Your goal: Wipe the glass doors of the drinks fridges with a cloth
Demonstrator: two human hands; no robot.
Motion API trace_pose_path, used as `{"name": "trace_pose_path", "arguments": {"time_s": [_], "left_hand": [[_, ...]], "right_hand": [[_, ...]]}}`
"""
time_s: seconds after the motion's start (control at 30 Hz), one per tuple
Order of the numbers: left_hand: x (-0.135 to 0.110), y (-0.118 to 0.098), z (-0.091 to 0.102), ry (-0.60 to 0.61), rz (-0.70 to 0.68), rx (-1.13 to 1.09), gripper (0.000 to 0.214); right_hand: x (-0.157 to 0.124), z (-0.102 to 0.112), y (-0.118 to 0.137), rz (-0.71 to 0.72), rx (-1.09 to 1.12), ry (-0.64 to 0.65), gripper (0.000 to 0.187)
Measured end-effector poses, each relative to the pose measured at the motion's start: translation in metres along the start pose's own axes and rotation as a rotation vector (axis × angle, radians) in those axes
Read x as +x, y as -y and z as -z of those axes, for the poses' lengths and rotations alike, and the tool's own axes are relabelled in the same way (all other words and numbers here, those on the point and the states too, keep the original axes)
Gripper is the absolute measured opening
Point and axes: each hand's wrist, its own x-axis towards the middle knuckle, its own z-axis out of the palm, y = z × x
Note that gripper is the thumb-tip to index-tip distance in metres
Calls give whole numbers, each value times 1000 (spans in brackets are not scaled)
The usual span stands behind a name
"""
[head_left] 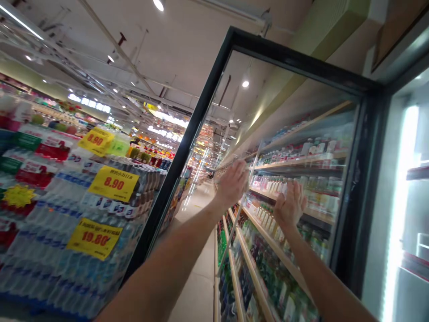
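Observation:
A glass door with a black frame stands open in front of me, hinged at the right. My left hand is raised at the glass, its fingers bent over to the right and blurred by motion. Something pale shows around those fingers, too smeared to name. To the right and slightly lower, my right hand is held up at the same pane, fingers stretched upward with nothing visible in them. Whether its palm touches the glass, I cannot tell.
Shelves of bottles show through the pane. At right is a lit cooler interior. Stacked packs of water bottles with yellow price signs stand left of the door. An aisle floor runs ahead.

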Motion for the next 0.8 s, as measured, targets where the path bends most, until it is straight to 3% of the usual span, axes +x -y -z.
{"name": "trace_pose_path", "arguments": {"time_s": [0.07,0.13,0.23,0.33,0.4,0.5,0.57,0.67,0.73,0.8], "left_hand": [[-10,-24,-7,64,-148,-21,35],[-18,-23,-4,102,-194,-20,37],[-23,20,15,75,-57,6,38],[-22,75,36,-99,211,27,38],[-21,90,42,-169,311,40,40],[-24,65,32,-164,302,40,39],[-29,26,18,-112,218,18,37],[-41,-30,2,6,-11,-42,36],[-51,-43,2,78,-121,-72,37],[-60,-31,10,107,-125,-80,37]], "right_hand": [[0,1,-1,4,-2,-3,54],[1,1,-2,3,-1,1,54],[1,2,-2,-4,9,8,54],[1,2,0,-9,14,9,54],[1,3,1,-18,15,13,54],[1,4,3,-33,16,23,54],[1,4,3,-33,12,22,55],[1,3,1,-16,11,12,55],[2,3,0,-10,9,12,54],[2,3,0,-19,3,18,54]]}}
